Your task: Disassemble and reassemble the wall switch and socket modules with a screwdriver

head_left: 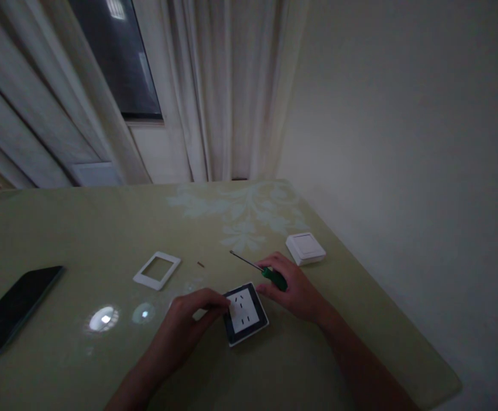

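A wall socket [244, 313] with a white slotted face and dark border lies tilted on the table in front of me. My left hand [195, 311] reaches its left edge, thumb and fingertips pinched together there; anything small between them is hidden. In my right hand [289, 288] is a screwdriver [275, 278], gripped by its green handle. Its thin metal shaft points up and left, away from the socket. The right thumb is close to the socket's upper right corner.
An empty white frame [157, 270] lies to the left, with a small brown screw-like piece [201, 264] beside it. A white switch box [306, 248] sits at the right near the wall. A dark phone-like slab [15, 311] is at far left on the table [103, 228].
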Demonstrator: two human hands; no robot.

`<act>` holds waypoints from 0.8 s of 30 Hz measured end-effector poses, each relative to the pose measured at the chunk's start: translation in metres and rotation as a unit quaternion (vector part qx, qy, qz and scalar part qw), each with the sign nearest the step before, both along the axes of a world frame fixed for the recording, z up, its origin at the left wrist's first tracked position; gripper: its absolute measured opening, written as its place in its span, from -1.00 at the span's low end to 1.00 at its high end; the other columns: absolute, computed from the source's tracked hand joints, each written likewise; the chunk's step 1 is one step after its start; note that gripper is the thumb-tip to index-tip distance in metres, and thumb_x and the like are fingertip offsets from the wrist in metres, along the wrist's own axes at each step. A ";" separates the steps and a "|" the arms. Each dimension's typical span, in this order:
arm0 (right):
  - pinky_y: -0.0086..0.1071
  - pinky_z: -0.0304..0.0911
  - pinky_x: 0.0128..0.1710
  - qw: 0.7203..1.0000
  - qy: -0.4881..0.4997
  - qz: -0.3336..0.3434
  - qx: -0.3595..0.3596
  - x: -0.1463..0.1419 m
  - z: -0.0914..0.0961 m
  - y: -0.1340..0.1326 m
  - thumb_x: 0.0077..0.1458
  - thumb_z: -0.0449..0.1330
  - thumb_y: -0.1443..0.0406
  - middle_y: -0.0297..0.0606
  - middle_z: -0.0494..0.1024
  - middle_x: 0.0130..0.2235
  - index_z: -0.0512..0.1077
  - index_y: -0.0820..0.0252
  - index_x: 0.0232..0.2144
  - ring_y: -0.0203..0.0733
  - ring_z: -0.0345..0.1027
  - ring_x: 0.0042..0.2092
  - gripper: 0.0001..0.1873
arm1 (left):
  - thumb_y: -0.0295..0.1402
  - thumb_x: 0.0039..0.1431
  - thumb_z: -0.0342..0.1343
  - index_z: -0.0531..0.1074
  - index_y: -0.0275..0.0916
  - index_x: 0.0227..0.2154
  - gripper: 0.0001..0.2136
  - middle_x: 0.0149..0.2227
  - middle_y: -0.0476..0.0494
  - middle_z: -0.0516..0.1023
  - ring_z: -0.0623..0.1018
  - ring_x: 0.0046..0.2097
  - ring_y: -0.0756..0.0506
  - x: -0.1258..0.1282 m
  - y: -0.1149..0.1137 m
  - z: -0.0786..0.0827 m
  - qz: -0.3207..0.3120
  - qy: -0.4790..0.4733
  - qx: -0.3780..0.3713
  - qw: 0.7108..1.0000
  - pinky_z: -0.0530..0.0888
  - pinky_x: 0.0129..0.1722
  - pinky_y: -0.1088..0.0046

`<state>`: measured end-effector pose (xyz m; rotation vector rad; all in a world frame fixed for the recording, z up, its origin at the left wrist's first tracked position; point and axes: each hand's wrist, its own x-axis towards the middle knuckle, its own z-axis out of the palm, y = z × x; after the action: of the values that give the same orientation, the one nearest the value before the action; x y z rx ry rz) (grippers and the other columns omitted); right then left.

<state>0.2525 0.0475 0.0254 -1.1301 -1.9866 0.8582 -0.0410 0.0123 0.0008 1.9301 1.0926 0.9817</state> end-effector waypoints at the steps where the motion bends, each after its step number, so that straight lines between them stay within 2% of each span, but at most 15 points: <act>1: -0.18 0.38 0.05 1.000 0.000 0.001 0.000 0.000 0.000 0.000 0.26 0.41 0.01 -0.13 0.57 -0.01 0.56 0.14 0.09 -0.02 0.50 0.01 -0.52 | -0.37 0.36 0.27 0.69 -0.02 -0.20 -0.89 -0.23 0.06 0.81 0.78 -0.21 -0.05 0.000 0.000 -0.001 0.002 -0.002 0.004 1.000 0.65 -0.18 0.55; 12: -0.17 0.36 0.06 1.000 0.001 0.003 0.003 0.000 0.001 -0.001 0.28 0.40 0.01 -0.13 0.56 0.00 0.56 0.15 0.12 -0.02 0.50 0.02 -0.51 | -0.33 0.43 0.24 0.61 -0.06 -0.10 -0.91 -0.22 -0.01 0.78 0.77 -0.25 -0.06 0.004 -0.009 -0.002 -0.001 0.021 0.091 0.996 0.69 -0.22 0.51; 18: -0.16 0.36 0.08 1.000 0.005 0.001 0.011 -0.001 0.002 -0.002 0.28 0.40 -0.01 -0.11 0.58 0.00 0.56 0.13 0.09 0.00 0.49 0.04 -0.52 | -0.45 0.43 0.16 0.54 -0.04 0.00 -0.80 -0.12 -0.04 0.77 0.78 -0.16 -0.07 0.004 -0.014 -0.005 -0.025 0.057 0.116 0.991 0.71 -0.16 0.45; 21: -0.17 0.37 0.08 1.000 0.008 0.003 0.014 -0.001 0.002 -0.001 0.29 0.39 0.00 -0.11 0.58 0.00 0.56 0.13 0.08 0.00 0.50 0.04 -0.54 | -0.47 0.42 0.14 0.52 -0.04 0.04 -0.76 0.00 -0.10 0.76 0.78 -0.05 -0.11 0.004 -0.014 -0.005 -0.022 0.065 0.128 0.989 0.72 -0.06 0.36; 24: -0.18 0.37 0.06 1.000 0.004 0.002 0.012 -0.001 0.002 -0.001 0.28 0.40 0.01 -0.12 0.58 -0.01 0.56 0.14 0.08 -0.01 0.50 0.02 -0.54 | -0.48 0.41 0.13 0.45 -0.03 0.15 -0.67 0.03 -0.12 0.75 0.77 0.01 -0.13 0.005 -0.014 -0.004 -0.018 0.064 0.128 0.990 0.71 0.01 0.30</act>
<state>0.2515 0.0465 0.0276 -1.1090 -1.9884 0.8367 -0.0362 -0.0022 -0.0034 2.2385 1.0395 1.0333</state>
